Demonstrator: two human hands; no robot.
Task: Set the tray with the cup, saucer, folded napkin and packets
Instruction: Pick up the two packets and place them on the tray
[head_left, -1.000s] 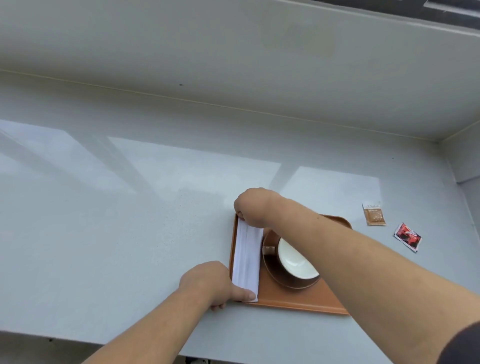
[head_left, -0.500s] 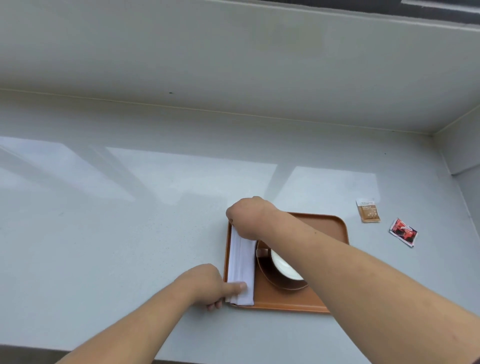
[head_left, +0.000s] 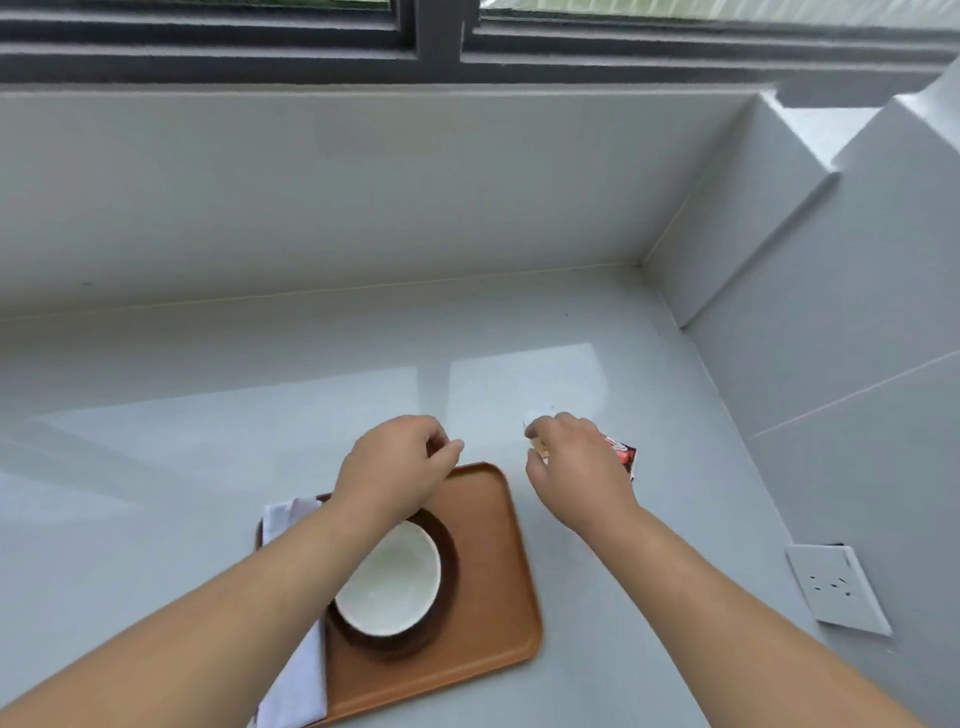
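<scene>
The folded white napkin (head_left: 293, 670) lies along the left edge of the brown tray (head_left: 498, 561), no longer pressed by either hand. Beside it the white cup (head_left: 389, 584) sits on its dark saucer (head_left: 447, 561). The left hand (head_left: 397, 467) has lifted above the tray's far edge, fingers loosely curled, empty. The right hand (head_left: 576, 467) has moved off the tray to the counter (head_left: 156, 467), fingers closing over the tan packet (head_left: 540, 448); the red packet (head_left: 623, 454) peeks out beside it.
</scene>
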